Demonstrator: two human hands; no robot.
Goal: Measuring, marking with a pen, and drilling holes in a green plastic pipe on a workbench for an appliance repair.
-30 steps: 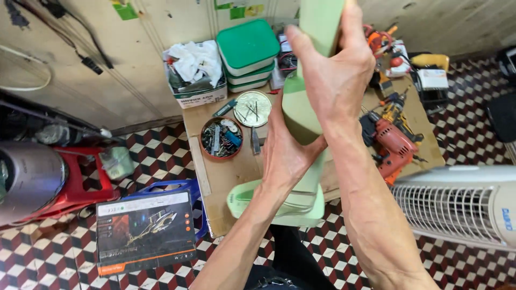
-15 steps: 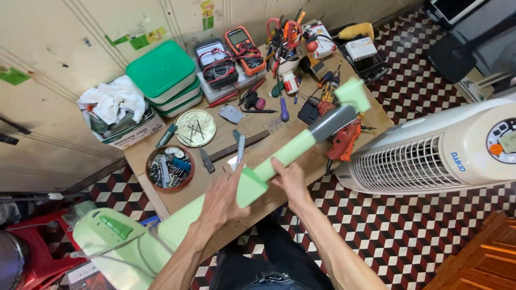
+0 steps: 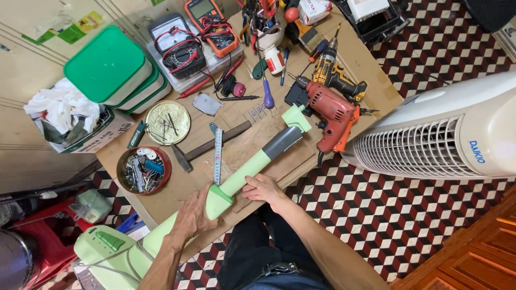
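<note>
Hands [image 3: 196,215] grip green vacuum pole [image 3: 250,167].

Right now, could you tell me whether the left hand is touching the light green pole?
Touching. The head view shows the left hand wrapped around the light green pole at its wider collar, fingers pressed against it with no gap. The right hand rests on it too.
</note>
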